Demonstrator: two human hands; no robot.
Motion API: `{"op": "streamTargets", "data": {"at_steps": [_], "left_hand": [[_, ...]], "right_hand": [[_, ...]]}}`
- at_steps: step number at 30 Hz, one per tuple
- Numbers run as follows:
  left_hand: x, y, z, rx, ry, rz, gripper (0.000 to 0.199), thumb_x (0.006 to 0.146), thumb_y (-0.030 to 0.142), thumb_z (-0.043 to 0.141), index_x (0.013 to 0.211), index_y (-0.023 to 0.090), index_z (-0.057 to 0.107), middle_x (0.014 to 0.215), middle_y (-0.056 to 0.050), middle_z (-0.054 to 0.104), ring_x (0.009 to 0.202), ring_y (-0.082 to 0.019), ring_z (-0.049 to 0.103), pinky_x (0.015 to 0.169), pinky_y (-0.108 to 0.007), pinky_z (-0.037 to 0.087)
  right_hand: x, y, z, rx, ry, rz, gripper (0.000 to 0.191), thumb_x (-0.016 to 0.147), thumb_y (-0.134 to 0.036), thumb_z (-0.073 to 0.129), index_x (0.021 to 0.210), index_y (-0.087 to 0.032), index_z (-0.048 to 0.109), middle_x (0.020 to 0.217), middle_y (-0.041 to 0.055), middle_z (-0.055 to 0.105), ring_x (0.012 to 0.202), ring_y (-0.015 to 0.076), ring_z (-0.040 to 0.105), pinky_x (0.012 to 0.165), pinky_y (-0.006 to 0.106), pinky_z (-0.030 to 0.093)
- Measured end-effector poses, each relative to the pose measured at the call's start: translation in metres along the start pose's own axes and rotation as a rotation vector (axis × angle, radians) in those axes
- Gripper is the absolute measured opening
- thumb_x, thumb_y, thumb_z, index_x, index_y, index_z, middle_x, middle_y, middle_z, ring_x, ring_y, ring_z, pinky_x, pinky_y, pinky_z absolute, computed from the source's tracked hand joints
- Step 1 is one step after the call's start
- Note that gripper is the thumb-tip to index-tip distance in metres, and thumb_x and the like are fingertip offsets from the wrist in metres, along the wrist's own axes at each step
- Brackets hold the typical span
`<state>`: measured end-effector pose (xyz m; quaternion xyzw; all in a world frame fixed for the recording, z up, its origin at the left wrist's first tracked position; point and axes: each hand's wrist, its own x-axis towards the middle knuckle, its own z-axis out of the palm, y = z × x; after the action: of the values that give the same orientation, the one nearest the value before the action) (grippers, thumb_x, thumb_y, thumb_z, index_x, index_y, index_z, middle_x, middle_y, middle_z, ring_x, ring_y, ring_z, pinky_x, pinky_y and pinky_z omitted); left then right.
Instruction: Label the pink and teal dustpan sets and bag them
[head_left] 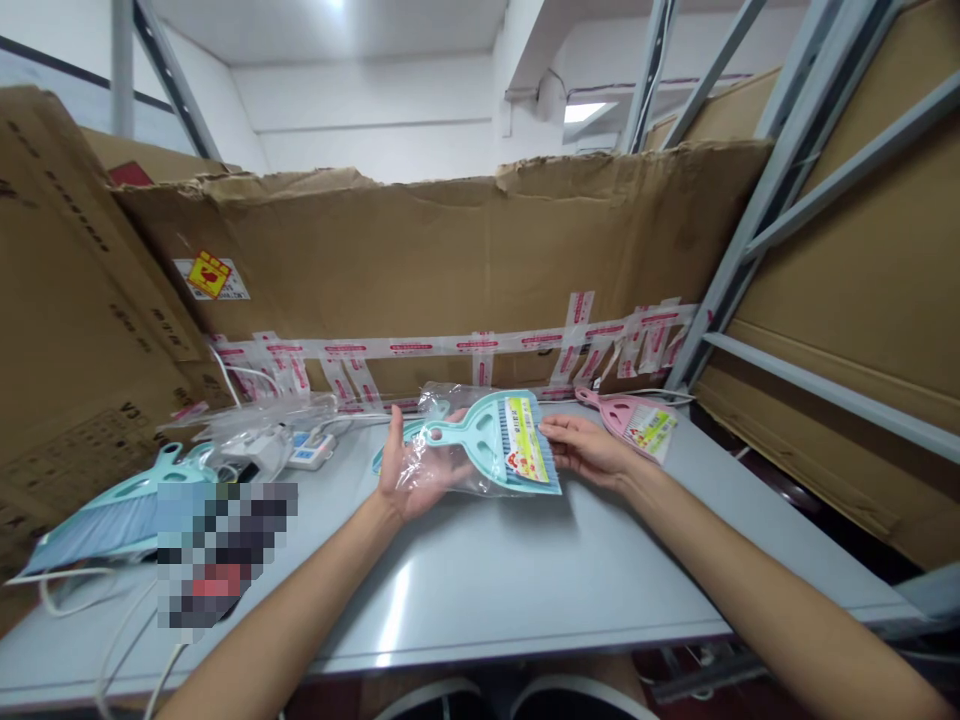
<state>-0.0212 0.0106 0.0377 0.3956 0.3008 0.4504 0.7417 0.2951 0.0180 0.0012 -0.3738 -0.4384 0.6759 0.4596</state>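
A turquoise dustpan-and-brush set (484,432) in a clear plastic bag is held above the table, its yellow-and-red label facing up. My left hand (420,480) supports the handle end from below, palm up, with the thumb raised apart and the fingers partly seen through the plastic. At the other end, my right hand (589,450) pinches the bristle edge of the set between thumb and fingers. More turquoise plastic (377,458) shows behind my left hand, mostly hidden. A pink dustpan-and-brush set (630,420) lies on the table beyond my right hand.
Another turquoise dustpan set (135,510) lies at the left, beside a pixelated dark object (232,550). A power strip (311,450), cables and clear plastic sit behind. Taped cardboard (450,250) walls the grey table (570,590) at the back; metal shelf posts (742,250) stand right.
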Motion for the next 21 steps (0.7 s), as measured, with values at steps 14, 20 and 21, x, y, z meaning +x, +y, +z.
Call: {"op": "streamTargets", "data": {"at_steps": [14,20,21], "left_hand": [[0.005,-0.018,-0.004,-0.268,-0.069,0.025,0.093,0.092,0.092,0.055,0.142,0.014,0.066,0.152,-0.024,0.068,0.145,-0.043,0.062,0.114,-0.056,0.057],[0.005,-0.027,0.002,-0.396,-0.085,0.053,0.092,0.091,0.090,0.062,0.141,0.013,0.067,0.145,-0.023,0.073,0.138,-0.037,0.068,0.110,-0.047,0.061],[0.006,-0.029,0.003,-0.386,-0.075,0.044,0.083,0.094,0.082,0.066,0.140,0.013,0.068,0.139,-0.021,0.076,0.132,-0.035,0.072,0.106,-0.045,0.063]], "right_hand": [[0.010,0.017,0.019,0.171,0.068,-0.117,0.029,0.086,-0.029,0.097,0.101,-0.020,0.073,0.094,0.0044,0.085,0.077,0.0156,0.081,0.067,0.023,0.069],[0.010,0.021,0.030,0.239,0.110,-0.183,0.033,0.087,-0.027,0.097,0.102,-0.020,0.068,0.099,0.0065,0.086,0.083,0.0199,0.084,0.074,0.029,0.073],[0.009,0.022,0.032,0.232,0.094,-0.181,0.035,0.086,-0.027,0.097,0.103,-0.020,0.068,0.099,0.0071,0.086,0.084,0.0200,0.084,0.074,0.029,0.073]]}}
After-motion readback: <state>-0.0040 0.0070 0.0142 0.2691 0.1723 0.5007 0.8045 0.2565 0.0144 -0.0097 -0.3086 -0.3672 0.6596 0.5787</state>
